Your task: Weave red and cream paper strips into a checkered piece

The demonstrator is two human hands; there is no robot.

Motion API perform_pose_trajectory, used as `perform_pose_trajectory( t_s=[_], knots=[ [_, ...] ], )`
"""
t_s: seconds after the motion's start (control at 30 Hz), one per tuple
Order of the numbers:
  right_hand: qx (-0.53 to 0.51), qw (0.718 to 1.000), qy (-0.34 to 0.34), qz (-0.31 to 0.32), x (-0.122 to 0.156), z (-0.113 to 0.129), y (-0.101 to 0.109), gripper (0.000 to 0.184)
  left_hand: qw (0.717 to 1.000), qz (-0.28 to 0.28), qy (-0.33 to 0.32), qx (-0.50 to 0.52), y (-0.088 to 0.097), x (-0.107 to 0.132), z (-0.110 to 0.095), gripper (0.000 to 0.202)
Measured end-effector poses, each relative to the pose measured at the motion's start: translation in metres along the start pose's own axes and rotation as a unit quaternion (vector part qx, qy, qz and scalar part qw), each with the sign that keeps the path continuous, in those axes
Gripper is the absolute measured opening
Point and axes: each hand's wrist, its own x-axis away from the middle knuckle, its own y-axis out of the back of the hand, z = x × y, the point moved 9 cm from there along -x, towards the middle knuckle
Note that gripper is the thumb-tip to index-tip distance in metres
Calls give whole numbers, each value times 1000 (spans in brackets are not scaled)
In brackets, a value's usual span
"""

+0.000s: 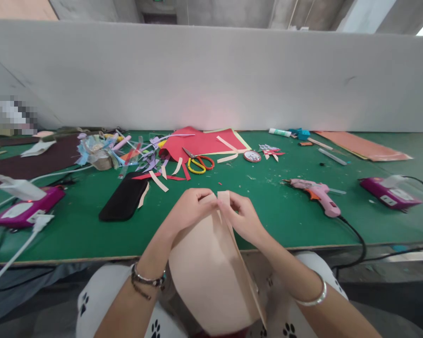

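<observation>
A large beige sheet of paper (211, 272) hangs from the table's front edge over my lap, its right side folded or parted into a narrow flap. My left hand (193, 206) pinches the sheet's top edge from the left. Close beside it, my right hand (241, 213) grips the same top end, where a short pale strip (223, 194) sticks up between the fingertips. Whether that strip is part of the sheet I cannot tell. Scissors (199, 163) with one yellow and one red handle lie beyond my hands, near red paper (204, 143).
A black phone (125, 197) lies left of my hands, beside cut paper strips (158, 180). On the right are a pink glue gun (317, 192) with a cable and a purple power strip (389, 192). Another purple power strip (30, 206) is at left. A glue stick (280, 133) lies near the partition.
</observation>
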Motion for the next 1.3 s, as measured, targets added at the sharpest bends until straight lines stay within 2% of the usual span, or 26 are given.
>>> perform_pose_trajectory(
  t_s=[0.07,0.17,0.33,0.5,0.73,0.87,0.97,1.1,1.3],
  knots=[
    [31,999,7,17,0,0,-2,26,1000,-8,3,-3,2,0,1,33],
    [24,1000,0,20,0,-2,-3,31,1000,-1,19,12,2,-1,8,35],
    [17,1000,-7,-16,-1,-4,2,31,989,86,63,105,-14,1,20,42],
    [29,999,-7,-30,-1,-4,4,30,993,49,49,100,-9,0,16,51],
    [13,998,-35,-44,-2,-7,8,32,995,21,28,91,-1,0,10,48],
    [-3,998,-34,-45,-2,-5,8,33,995,53,60,61,-5,3,12,42],
    [-13,999,-28,-25,-1,-4,4,31,992,72,84,54,-7,6,14,40],
    [23,999,-21,33,-1,-6,-5,29,993,65,58,80,-4,5,13,40],
    [52,997,-23,58,-1,-9,-8,35,990,66,52,112,-1,5,17,36]
  ],
)
